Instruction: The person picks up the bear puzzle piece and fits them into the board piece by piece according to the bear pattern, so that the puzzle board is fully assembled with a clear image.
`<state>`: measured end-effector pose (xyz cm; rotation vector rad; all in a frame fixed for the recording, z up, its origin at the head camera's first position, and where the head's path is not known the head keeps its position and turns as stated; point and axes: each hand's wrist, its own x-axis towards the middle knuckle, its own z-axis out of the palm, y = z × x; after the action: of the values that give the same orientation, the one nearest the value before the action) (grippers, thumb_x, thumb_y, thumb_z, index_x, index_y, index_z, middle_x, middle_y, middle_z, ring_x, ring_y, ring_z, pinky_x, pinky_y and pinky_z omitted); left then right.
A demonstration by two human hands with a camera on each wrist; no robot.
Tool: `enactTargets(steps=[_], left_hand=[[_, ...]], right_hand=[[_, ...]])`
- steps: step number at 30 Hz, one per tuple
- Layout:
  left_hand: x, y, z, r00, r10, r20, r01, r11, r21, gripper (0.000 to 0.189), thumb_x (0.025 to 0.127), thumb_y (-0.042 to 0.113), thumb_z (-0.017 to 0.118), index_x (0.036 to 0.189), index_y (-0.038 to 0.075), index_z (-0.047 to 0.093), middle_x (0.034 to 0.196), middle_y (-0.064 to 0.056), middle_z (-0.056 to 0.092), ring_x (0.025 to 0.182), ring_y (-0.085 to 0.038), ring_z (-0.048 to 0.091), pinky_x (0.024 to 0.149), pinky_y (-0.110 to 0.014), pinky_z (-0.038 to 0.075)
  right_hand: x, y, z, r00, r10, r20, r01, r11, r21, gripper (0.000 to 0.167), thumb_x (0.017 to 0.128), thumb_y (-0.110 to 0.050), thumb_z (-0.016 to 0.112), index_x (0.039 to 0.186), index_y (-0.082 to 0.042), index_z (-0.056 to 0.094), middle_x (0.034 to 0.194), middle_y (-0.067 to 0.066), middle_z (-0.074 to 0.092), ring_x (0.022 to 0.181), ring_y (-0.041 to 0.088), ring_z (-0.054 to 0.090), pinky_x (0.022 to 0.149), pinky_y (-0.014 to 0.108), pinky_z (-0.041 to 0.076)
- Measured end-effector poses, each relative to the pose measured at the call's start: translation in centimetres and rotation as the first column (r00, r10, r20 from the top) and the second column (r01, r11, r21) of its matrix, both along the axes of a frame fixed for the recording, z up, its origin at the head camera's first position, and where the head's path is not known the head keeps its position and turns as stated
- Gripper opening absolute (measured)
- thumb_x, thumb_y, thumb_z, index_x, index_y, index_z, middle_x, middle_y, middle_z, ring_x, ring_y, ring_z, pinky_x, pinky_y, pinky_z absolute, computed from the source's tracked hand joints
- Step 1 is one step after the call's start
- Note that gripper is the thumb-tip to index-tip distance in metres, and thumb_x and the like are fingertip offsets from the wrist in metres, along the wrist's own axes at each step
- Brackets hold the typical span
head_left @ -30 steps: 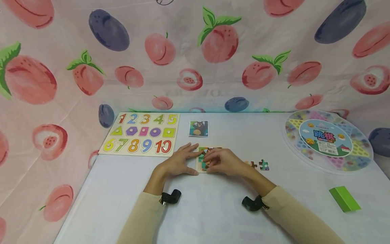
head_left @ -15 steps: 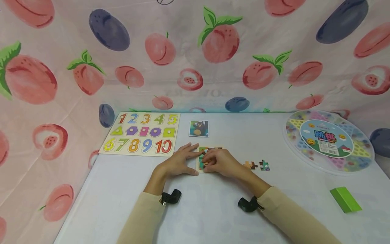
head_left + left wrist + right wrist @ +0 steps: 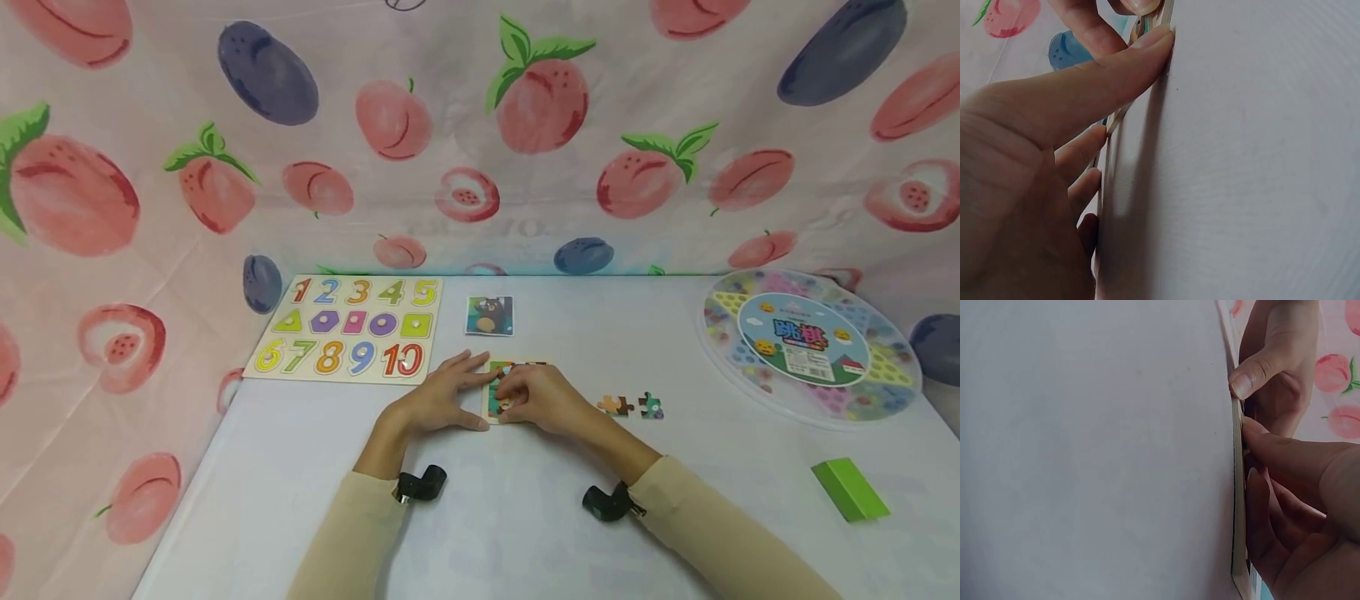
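Note:
A small wooden jigsaw puzzle board lies flat on the table, its right part hidden under my right hand. My left hand has its fingers spread, with thumb and index fingertip touching the board's left side; the left wrist view shows the thumb straight along the board's edge. Over the board my right hand pinches a puzzle piece, mostly covered by the fingers. In the right wrist view the right thumb sits at the board's edge. Loose puzzle pieces, one orange-brown and one green, lie right of that hand.
Behind the board is a small bear picture card. A number-and-shape peg board lies at the back left. At the right are a round, clear Chinese checkers box and a green block. A fruit-print cloth hangs behind.
My right hand has shifted slightly left over the puzzle board, and more of the loose orange-brown piece shows beside it. The left hand has stayed in place.

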<state>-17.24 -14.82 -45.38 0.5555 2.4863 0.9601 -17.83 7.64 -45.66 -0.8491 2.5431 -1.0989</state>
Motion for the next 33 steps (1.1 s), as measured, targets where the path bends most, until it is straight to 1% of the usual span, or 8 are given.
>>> enactTargets(steps=[7,11,15,18,22,26,30,33], left_hand=[[0.0,0.1,0.2,1.0,0.003,0.001,-0.003,1.0,0.0,0.082,0.08,0.03,0.087,0.152,0.026,0.049,0.171,0.009,0.026,0.164,-0.021,0.005,0.131,-0.057,0.015],[0.0,0.0,0.1,1.0,-0.002,0.001,0.002,1.0,-0.003,0.082,0.08,0.03,0.087,0.152,0.027,0.049,0.171,0.009,0.025,0.164,-0.021,0.005,0.131,-0.057,0.015],[-0.1,0.0,-0.1,1.0,-0.007,-0.001,0.007,1.0,-0.006,0.082,0.08,0.031,0.087,0.152,0.027,0.049,0.171,0.009,0.025,0.164,-0.022,0.004,0.131,-0.057,0.015],[0.0,0.0,-0.2,1.0,-0.011,0.001,0.011,1.0,-0.011,0.082,0.08,0.033,0.087,0.152,0.028,0.048,0.172,0.01,0.024,0.164,-0.021,0.004,0.131,-0.057,0.015],[0.0,0.0,-0.2,1.0,-0.013,-0.003,0.013,1.0,-0.012,0.081,0.081,0.033,0.086,0.152,0.029,0.048,0.172,0.01,0.024,0.164,-0.021,0.004,0.131,-0.058,0.015],[0.0,0.1,-0.2,1.0,-0.015,-0.01,0.015,1.0,-0.006,0.08,0.081,0.032,0.086,0.152,0.027,0.049,0.172,0.009,0.025,0.164,-0.022,0.004,0.131,-0.058,0.015],[-0.1,0.1,-0.2,1.0,-0.018,-0.007,0.018,1.0,-0.006,0.08,0.082,0.033,0.085,0.152,0.027,0.048,0.172,0.009,0.024,0.164,-0.022,0.004,0.131,-0.057,0.015],[-0.1,0.0,-0.2,1.0,-0.009,0.001,0.009,1.0,-0.007,0.08,0.082,0.032,0.085,0.152,0.028,0.048,0.172,0.01,0.023,0.164,-0.021,0.004,0.131,-0.057,0.014]], right_hand=[[-0.1,-0.2,0.2,1.0,-0.019,-0.015,0.019,1.0,0.022,0.024,0.08,-0.016,0.087,0.101,-0.007,0.081,0.105,0.005,0.077,0.075,0.003,0.058,0.066,0.016,0.05],[-0.1,-0.4,0.3,0.999,-0.041,-0.014,0.042,0.998,0.045,0.022,0.08,-0.015,0.087,0.1,-0.008,0.082,0.101,0.004,0.076,0.078,0.007,0.06,0.069,0.02,0.051],[0.1,-0.5,0.4,0.997,-0.075,-0.035,0.078,0.991,0.113,0.02,0.081,-0.018,0.086,0.099,-0.013,0.083,0.101,-0.001,0.076,0.092,0.013,0.065,0.078,0.028,0.052],[0.2,-0.5,0.5,0.995,-0.092,-0.041,0.097,0.985,0.145,0.019,0.08,-0.021,0.087,0.099,-0.016,0.083,0.101,-0.003,0.076,0.1,0.015,0.066,0.08,0.029,0.05],[0.3,-0.4,0.5,0.995,-0.094,-0.031,0.097,0.985,0.142,0.02,0.081,-0.02,0.087,0.099,-0.016,0.083,0.101,-0.003,0.076,0.097,0.014,0.065,0.075,0.026,0.046],[0.3,-0.3,0.5,0.996,-0.077,-0.049,0.082,0.989,0.127,0.019,0.082,-0.02,0.086,0.1,-0.015,0.083,0.099,-0.003,0.075,0.09,0.01,0.062,0.07,0.023,0.042],[0.5,0.1,0.5,0.996,-0.03,-0.081,0.038,0.994,0.103,0.02,0.084,-0.018,0.084,0.103,-0.014,0.082,0.1,-0.001,0.075,0.078,0.007,0.054,0.065,0.02,0.04],[0.5,0.7,0.5,0.997,0.007,-0.079,-0.001,0.997,0.076,0.021,0.086,-0.017,0.082,0.106,-0.013,0.081,0.105,0.001,0.075,0.076,0.005,0.053,0.065,0.018,0.043]])
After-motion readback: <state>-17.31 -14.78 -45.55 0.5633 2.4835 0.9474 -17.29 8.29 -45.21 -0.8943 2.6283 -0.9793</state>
